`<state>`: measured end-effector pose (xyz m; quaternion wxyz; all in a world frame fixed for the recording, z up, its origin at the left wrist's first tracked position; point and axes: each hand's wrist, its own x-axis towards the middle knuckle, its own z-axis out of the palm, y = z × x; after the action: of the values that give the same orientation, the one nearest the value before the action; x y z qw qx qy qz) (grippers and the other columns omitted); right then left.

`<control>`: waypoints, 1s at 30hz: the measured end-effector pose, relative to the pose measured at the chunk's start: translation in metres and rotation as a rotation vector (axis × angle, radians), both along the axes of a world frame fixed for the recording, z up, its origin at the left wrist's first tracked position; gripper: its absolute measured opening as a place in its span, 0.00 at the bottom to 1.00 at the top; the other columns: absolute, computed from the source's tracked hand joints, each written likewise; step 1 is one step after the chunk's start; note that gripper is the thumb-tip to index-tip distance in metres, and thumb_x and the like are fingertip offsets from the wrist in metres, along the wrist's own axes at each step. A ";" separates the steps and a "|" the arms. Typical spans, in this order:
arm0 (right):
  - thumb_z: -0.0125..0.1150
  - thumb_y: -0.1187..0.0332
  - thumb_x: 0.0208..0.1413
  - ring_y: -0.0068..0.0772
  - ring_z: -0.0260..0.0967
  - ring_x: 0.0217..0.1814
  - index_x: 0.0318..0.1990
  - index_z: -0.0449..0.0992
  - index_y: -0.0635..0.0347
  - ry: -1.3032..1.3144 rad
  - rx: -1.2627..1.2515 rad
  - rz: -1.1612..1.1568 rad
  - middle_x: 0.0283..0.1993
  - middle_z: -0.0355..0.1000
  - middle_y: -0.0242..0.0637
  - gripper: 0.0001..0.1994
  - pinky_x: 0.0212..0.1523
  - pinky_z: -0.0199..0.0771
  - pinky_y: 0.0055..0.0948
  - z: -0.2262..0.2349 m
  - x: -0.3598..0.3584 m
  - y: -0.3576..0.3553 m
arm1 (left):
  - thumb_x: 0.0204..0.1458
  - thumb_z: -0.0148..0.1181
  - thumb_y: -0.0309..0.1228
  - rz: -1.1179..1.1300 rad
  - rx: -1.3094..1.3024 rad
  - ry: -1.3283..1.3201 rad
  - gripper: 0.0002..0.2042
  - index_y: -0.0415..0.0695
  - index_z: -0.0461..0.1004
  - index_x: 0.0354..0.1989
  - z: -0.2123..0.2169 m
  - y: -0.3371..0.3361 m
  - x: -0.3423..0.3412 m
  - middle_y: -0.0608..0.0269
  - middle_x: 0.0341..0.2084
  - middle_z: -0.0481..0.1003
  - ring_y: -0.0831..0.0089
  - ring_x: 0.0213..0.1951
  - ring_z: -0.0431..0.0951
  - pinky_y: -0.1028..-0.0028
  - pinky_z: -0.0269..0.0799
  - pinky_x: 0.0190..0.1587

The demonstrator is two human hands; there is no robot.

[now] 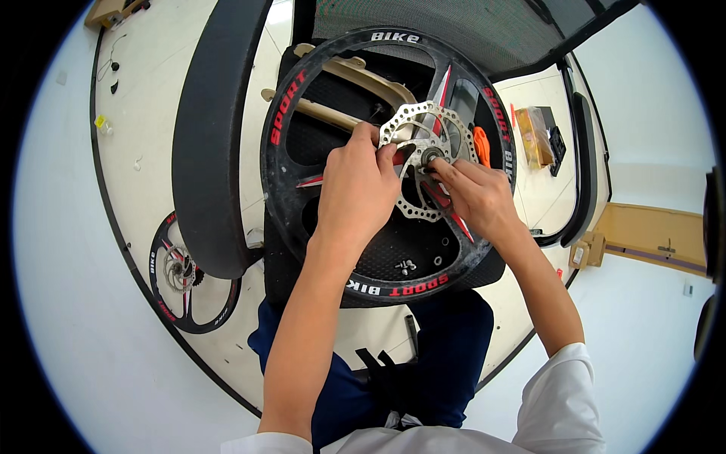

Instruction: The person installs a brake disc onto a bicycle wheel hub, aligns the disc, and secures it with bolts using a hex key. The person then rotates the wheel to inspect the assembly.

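A black wheel (pixel 274 170) with red and white lettering lies flat on the seat in front of me. On its hub sits a silver brake disc (pixel 409 113), perforated around its ring. My left hand (pixel 358 185) grips the disc's left edge between thumb and fingers. At the hub, the fingertips of my right hand (pixel 482 195) are pinched together just below the axle; whatever small thing they hold is hidden. Several small bolts (pixel 407 266) and a washer (pixel 438 260) show through the wheel's lower opening.
Beneath the wheel's far side lies a cream fork-like part (pixel 363 78). An orange object (pixel 482 144) shows at its right. A black armrest (pixel 208 144) rises at left, another (pixel 586 166) at right. A second wheel (pixel 157 284) is on the floor at left.
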<state>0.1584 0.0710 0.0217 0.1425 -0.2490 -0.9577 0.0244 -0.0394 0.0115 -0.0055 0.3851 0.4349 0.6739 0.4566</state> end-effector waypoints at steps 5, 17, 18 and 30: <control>0.66 0.77 0.50 0.36 0.73 0.26 0.51 0.79 0.59 -0.002 -0.032 -0.039 0.28 0.70 0.35 0.18 0.28 0.74 0.35 -0.002 0.001 -0.003 | 0.60 0.59 0.26 0.012 -0.014 0.014 0.08 0.31 0.75 0.40 0.003 0.001 0.002 0.48 0.21 0.79 0.57 0.23 0.80 0.65 0.71 0.29; 0.66 0.78 0.52 0.40 0.72 0.27 0.51 0.79 0.60 0.044 -0.096 -0.045 0.27 0.69 0.37 0.17 0.29 0.73 0.38 -0.006 0.001 -0.003 | 0.55 0.62 0.30 0.033 -0.087 -0.016 0.11 0.32 0.74 0.37 0.006 0.005 0.003 0.43 0.21 0.78 0.51 0.26 0.82 0.59 0.75 0.34; 0.66 0.79 0.52 0.40 0.72 0.27 0.51 0.79 0.60 0.043 -0.100 -0.039 0.28 0.69 0.37 0.18 0.29 0.73 0.38 -0.006 0.001 -0.003 | 0.55 0.63 0.31 0.048 -0.076 -0.008 0.12 0.32 0.75 0.37 0.002 0.006 0.004 0.47 0.19 0.78 0.58 0.23 0.81 0.63 0.74 0.31; 0.66 0.79 0.53 0.42 0.72 0.26 0.51 0.78 0.62 0.116 -0.139 -0.108 0.27 0.68 0.39 0.16 0.27 0.73 0.38 -0.011 -0.002 -0.011 | 0.48 0.73 0.29 0.026 0.025 0.008 0.16 0.33 0.74 0.39 -0.008 0.010 0.011 0.53 0.23 0.80 0.69 0.25 0.82 0.69 0.74 0.31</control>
<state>0.1566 0.0601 0.0105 0.1813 -0.3077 -0.9290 0.0973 -0.0286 0.0212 -0.0135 0.3709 0.4327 0.6753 0.4682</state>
